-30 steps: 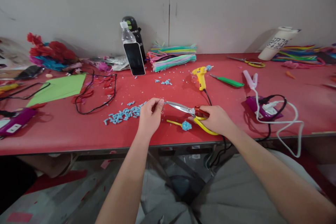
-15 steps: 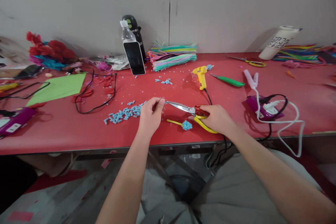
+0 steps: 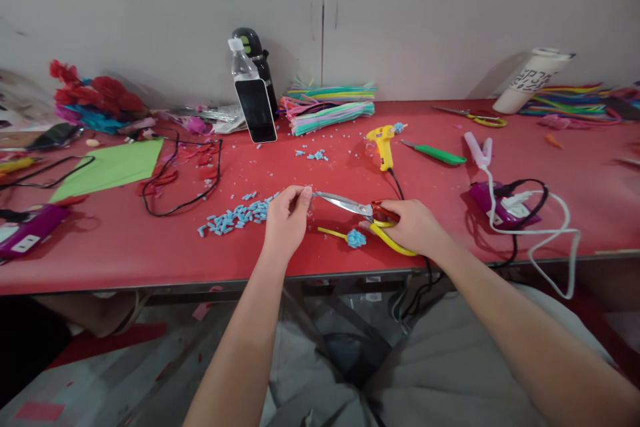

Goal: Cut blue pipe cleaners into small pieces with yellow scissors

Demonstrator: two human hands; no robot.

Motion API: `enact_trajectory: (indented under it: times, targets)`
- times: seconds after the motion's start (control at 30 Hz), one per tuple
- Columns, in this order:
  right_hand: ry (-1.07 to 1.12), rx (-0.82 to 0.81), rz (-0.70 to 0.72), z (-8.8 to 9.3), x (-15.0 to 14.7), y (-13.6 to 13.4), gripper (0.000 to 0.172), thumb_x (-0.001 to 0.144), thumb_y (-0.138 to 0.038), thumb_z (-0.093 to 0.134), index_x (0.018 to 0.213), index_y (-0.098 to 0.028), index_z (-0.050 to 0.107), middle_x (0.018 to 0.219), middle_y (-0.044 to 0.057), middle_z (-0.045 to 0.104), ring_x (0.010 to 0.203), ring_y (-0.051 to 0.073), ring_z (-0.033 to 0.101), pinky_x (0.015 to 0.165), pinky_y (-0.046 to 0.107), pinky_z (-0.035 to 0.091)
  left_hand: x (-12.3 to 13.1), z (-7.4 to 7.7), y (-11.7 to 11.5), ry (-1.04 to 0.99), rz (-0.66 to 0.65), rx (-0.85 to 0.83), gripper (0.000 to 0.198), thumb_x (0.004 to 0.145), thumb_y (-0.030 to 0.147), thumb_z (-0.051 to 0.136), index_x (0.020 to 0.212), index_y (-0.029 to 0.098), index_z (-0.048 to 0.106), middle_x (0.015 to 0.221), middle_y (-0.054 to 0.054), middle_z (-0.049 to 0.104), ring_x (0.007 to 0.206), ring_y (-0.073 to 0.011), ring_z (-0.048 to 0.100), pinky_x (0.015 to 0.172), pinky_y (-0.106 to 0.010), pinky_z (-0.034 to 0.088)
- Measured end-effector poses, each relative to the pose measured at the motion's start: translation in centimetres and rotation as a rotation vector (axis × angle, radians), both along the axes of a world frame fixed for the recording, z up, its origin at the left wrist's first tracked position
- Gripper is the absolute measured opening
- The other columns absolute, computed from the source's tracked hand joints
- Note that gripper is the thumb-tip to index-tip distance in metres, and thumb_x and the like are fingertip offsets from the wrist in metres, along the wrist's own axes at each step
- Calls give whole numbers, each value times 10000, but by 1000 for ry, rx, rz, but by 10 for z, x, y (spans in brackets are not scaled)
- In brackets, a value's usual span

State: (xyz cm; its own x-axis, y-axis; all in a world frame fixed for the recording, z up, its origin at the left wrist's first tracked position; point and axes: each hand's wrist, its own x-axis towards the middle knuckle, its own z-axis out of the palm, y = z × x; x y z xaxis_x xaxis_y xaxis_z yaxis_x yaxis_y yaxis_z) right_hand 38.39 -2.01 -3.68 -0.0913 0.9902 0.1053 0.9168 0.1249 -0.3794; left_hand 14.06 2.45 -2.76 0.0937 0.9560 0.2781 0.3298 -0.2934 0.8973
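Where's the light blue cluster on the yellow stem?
In the head view, the light blue cluster lies right of centre on the red tabletop, below the silver scissor blades and left of the right hand.

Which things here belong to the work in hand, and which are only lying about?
Seem to belong to the work:
scissors, in the right hand
blue pieces, beside the left hand
blue cluster on a yellow stem
glue gun

Seem only lying about:
phone
plastic bottle
white cup
green sheet
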Motion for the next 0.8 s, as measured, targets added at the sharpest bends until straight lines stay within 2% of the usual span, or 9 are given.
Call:
enact_trajectory:
  times: [0.27,0.6,0.8]
  targets:
    - [-13,12,-13,-2,0,2,410,744,-619,528,662,-220,579,605,14,589,527,129,460,502,254,247,0,-3,0,-5,11,-11,315,882,449,482,766,178,591,630,-7,584,573,-110,515,556,-222,397]
    - [16,40,17,-4,2,-1,421,733,-623,549,628,-219,502,539,-9,522,498,115,389,496,244,234,2,0,0,-6,4,1,344,898,415,464,669,166,527,575,14,506,528,-87,463,527,-211,368]
    - [-4,22,5,-3,1,0,410,743,-619,530,640,-222,531,552,4,549,500,126,427,493,247,226,1,-3,2,-6,2,-3,332,898,420,462,702,166,545,592,6,532,543,-93,483,531,-212,378]
